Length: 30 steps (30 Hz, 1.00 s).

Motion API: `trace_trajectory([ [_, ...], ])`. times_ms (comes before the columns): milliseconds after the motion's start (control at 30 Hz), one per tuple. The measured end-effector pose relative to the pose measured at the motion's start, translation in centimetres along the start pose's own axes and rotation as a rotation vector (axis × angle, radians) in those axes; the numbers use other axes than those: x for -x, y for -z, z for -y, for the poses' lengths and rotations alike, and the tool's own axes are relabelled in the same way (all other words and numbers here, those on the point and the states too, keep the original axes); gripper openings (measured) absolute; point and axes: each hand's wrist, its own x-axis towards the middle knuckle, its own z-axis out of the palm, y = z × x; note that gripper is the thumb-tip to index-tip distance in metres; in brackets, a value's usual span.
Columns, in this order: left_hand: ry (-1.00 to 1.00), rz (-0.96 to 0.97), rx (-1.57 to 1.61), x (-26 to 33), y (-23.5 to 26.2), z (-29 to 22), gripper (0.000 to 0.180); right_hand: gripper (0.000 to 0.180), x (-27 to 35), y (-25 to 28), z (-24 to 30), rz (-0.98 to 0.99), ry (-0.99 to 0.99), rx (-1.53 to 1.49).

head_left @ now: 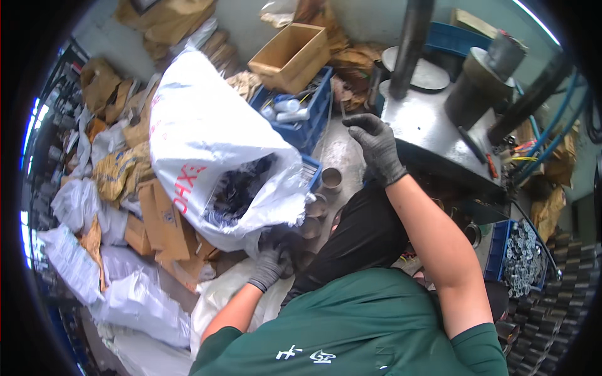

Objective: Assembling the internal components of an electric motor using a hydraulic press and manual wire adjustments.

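Observation:
My right hand (379, 150), in a dark grey glove, is raised beside the press table. Its fingers are curled in a pinch, and a thin pale sliver shows at the tips; I cannot make out what it is. Low down, my left hand (269, 268), gloved too, reaches in below the mouth of a big white woven sack (207, 125). Shadow hides its fingers, close to several round metal cups (316, 205) on the floor. Dark small parts (241, 188) show inside the sack's open mouth.
The metal press table (417, 116) with thick columns (411, 50) stands at the right. Behind the sack are a blue crate (301, 135) of bottles and a wooden box (291, 56). Cardboard (166, 219) and sacks lie left. A blue bin (498, 250) holds metal parts at right.

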Motion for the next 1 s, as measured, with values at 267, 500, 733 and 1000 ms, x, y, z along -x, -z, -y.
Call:
trace_trajectory([
  [267,0.069,0.598,0.164,-6.0,-8.1,-2.0,0.066,0.033,10.7,13.1,19.5,-0.149,0.167,0.275],
  [500,-0.027,0.402,0.161,-8.9,-5.5,1.1,0.054,0.037,25.3,19.9,32.5,-0.500,0.413,1.243],
  [733,-0.183,0.390,0.241,-16.5,4.7,-1.0,0.052,0.032,34.0,28.1,31.6,-1.103,0.419,1.688],
  [1000,-0.202,0.170,1.253,-29.4,23.8,-14.6,0.039,0.043,28.4,34.8,29.0,-1.182,0.625,1.329],
])
